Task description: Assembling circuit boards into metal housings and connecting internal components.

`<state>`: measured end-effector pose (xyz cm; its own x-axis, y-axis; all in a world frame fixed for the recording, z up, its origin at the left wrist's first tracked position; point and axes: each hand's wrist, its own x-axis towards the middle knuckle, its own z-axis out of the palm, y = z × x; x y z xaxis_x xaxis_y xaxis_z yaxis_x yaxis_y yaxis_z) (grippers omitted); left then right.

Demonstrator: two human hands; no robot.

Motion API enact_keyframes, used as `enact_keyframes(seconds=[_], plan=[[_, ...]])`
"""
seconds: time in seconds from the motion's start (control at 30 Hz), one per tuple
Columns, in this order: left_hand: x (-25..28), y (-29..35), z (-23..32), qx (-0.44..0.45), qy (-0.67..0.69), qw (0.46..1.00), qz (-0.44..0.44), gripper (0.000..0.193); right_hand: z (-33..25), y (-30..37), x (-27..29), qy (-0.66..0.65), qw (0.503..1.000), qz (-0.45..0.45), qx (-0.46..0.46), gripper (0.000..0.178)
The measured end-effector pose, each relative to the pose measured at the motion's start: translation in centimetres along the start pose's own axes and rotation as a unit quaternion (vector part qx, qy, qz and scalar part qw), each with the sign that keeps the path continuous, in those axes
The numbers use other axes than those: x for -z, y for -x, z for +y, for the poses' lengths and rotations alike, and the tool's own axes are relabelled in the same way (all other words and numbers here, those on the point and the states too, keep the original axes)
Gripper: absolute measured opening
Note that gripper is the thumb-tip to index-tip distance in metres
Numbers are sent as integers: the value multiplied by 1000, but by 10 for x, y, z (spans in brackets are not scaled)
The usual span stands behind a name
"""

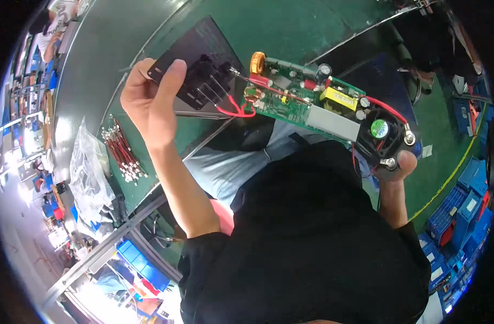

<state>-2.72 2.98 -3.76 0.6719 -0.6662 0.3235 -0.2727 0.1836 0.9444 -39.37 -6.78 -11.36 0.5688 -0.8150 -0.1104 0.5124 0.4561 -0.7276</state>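
Note:
My left hand [155, 102] grips a black panel [204, 59] by its left edge, thumb on top. Metal prongs stick out of the panel, and red wires [237, 109] join it to a green circuit board [285, 102]. The board carries a copper coil [258, 62], a yellow transformer [339, 101] and a pale metal plate [333, 123]. At the board's right end sits a black fan [379, 129] with a green label. My right hand [398, 164] holds that end from below, thumb beside a ring terminal [388, 162]; its other fingers are hidden.
Left on the green bench [139, 119] lie a bundle of dark red wires [121, 151] and a clear plastic bag [90, 178]. Blue bins [463, 210] stack at the right. Another person [55, 27] is at the far left. A metal rail [95, 259] crosses the lower left.

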Motion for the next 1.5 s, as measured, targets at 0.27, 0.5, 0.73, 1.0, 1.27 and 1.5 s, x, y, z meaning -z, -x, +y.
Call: enact_keyframes(seconds=[0.27,0.5,0.73,1.0,1.27,1.5], plan=[[9,1,-21,-16,56,997,52,10,12,5,10,5,996,10,-87,101],[12,-1,-21,-6,80,993,81,6,24,24,20,-6,996,46,-76,100],[8,-2,-20,-11,84,993,78,6,20,22,12,37,996,23,-84,104],[16,-6,-24,17,96,992,82,7,21,21,21,14,995,44,-93,108],[30,4,-42,-120,-33,988,90,13,22,2,-3,65,995,19,-80,116],[44,10,-41,-202,-73,973,83,39,18,-18,9,126,985,-93,-74,100]])
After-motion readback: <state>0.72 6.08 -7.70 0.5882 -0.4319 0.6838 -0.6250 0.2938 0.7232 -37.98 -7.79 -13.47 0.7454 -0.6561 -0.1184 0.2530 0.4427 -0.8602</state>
